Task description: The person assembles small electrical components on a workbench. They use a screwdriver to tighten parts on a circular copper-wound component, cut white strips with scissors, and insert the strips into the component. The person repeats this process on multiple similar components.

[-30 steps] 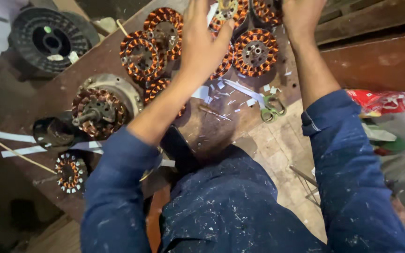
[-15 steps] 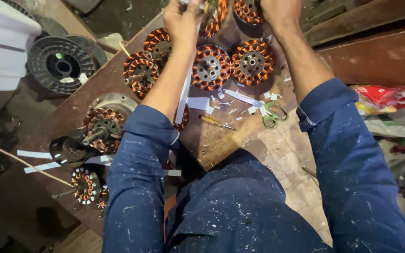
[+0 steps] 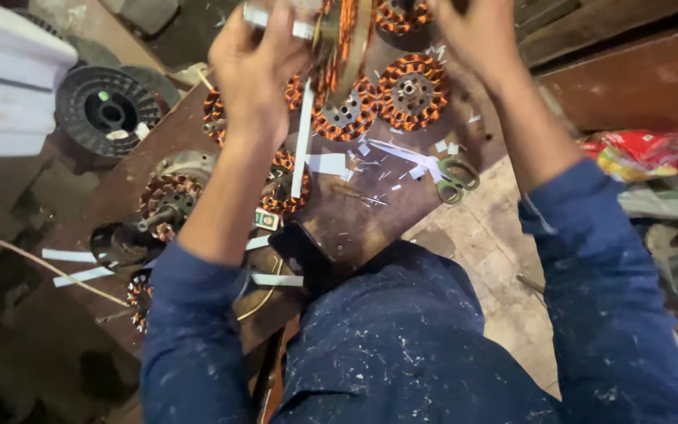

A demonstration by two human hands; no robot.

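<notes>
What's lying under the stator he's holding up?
Under the raised stator, held by the left hand and right hand, other copper-wound stators and paper scraps lie on the board. The stator partly covers one below it.

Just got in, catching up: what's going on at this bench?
A person in a blue shirt holds a copper-wound stator on edge above the board, left hand and right hand on either side. The left hand also pinches a white paper strip that hangs down. More stators lie flat below, with scissors, paper scraps and a black wire spool nearby.
</notes>
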